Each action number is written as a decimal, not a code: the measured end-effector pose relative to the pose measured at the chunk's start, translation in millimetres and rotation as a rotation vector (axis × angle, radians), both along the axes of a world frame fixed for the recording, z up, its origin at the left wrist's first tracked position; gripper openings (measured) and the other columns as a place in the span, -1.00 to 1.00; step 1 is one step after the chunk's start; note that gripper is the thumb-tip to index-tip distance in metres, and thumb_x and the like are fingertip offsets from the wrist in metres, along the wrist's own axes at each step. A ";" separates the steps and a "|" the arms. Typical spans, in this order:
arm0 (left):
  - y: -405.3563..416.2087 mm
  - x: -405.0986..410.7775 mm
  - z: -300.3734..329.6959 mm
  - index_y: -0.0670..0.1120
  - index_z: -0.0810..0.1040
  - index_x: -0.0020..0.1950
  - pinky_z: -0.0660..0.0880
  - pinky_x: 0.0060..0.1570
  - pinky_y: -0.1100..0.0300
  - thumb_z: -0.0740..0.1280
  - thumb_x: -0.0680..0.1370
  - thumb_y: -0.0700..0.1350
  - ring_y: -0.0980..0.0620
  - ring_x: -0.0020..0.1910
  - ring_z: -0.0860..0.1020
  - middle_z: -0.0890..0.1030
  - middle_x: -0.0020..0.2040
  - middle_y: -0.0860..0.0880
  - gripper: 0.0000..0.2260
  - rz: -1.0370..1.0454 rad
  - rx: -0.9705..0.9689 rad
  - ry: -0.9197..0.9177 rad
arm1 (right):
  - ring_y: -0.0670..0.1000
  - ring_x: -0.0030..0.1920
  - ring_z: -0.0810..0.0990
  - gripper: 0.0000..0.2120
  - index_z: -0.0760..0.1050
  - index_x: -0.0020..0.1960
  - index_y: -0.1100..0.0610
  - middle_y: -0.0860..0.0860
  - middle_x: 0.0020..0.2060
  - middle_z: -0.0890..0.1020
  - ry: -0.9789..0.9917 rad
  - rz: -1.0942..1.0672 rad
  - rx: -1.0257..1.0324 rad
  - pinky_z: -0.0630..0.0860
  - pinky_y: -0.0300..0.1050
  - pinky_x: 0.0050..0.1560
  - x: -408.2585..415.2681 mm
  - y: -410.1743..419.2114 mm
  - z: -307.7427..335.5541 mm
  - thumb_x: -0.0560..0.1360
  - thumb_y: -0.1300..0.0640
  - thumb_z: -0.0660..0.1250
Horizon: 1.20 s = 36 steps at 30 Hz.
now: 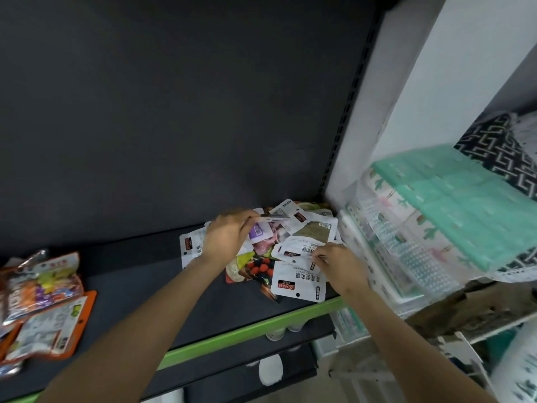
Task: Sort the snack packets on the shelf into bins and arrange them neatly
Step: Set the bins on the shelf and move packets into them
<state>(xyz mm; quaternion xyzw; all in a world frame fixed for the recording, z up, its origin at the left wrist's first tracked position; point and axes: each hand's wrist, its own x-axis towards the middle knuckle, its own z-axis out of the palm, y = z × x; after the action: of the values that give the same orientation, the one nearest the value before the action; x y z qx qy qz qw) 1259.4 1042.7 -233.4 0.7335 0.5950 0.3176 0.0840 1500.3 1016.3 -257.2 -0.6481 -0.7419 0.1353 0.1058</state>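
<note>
Little of the sorting appears to be done. A loose heap of white snack packets (290, 251) is piled on the dark shelf (139, 274) at its right end, overlapping one another at all angles, and no bin can be made out in this view. A second, separate cluster of orange packets (43, 301) is left well apart at the left end of the shelf.

One thin packet (273, 218) is pinched edge-on in the grip of the left hand (229, 237), just above the heap. The grip of the right hand (340, 266) seems to be closed on the edge of a white packet (302, 251) near the top of the pile, though blur makes this uncertain.

Open shelf is left between the two groups. The heap is hemmed in by the back panel (174, 112) behind, a slotted upright (345, 120) and clear plastic boxes (406, 242) just beside it on the right, and the green shelf lip (247, 330) in front, which the lowest packet nearly reaches.
</note>
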 end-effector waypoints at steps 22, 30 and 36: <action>-163.2 -195.5 73.0 -0.08 0.69 -0.01 0.53 -0.17 0.15 0.36 0.53 -0.11 0.01 -0.19 0.63 0.68 -0.18 -0.03 -0.87 0.446 0.012 -0.299 | -0.03 0.04 0.62 -0.86 0.67 0.01 0.09 -0.04 -0.01 0.69 0.539 0.147 0.220 0.51 -0.14 0.05 -191.8 -31.9 108.7 0.51 0.13 0.36; -284.3 -321.5 90.8 -0.08 0.68 0.01 0.52 -0.09 0.08 0.35 0.54 -0.11 -0.04 -0.14 0.62 0.68 -0.14 -0.06 -0.86 0.585 0.107 -0.243 | 0.03 -0.02 0.63 -0.90 0.67 -0.09 0.06 -0.04 -0.07 0.70 0.585 0.281 0.231 0.52 0.01 0.00 -344.4 -119.1 121.9 0.48 0.15 0.37; -383.5 -418.1 105.2 -0.06 0.68 0.02 0.49 -0.16 0.13 0.33 0.56 -0.10 0.03 -0.16 0.60 0.69 -0.10 0.01 -0.85 0.644 0.104 -0.178 | -0.03 -0.03 0.64 -0.90 0.68 -0.13 0.08 -0.06 -0.13 0.70 0.710 0.410 0.153 0.53 -0.01 0.01 -477.1 -202.8 132.7 0.48 0.16 0.37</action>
<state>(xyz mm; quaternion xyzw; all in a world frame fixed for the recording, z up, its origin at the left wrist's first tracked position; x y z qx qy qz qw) 841.4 659.2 -128.2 0.4806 0.7695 0.4205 -0.0067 1023.2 813.5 -124.4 -0.3906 -0.7809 0.3131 0.3735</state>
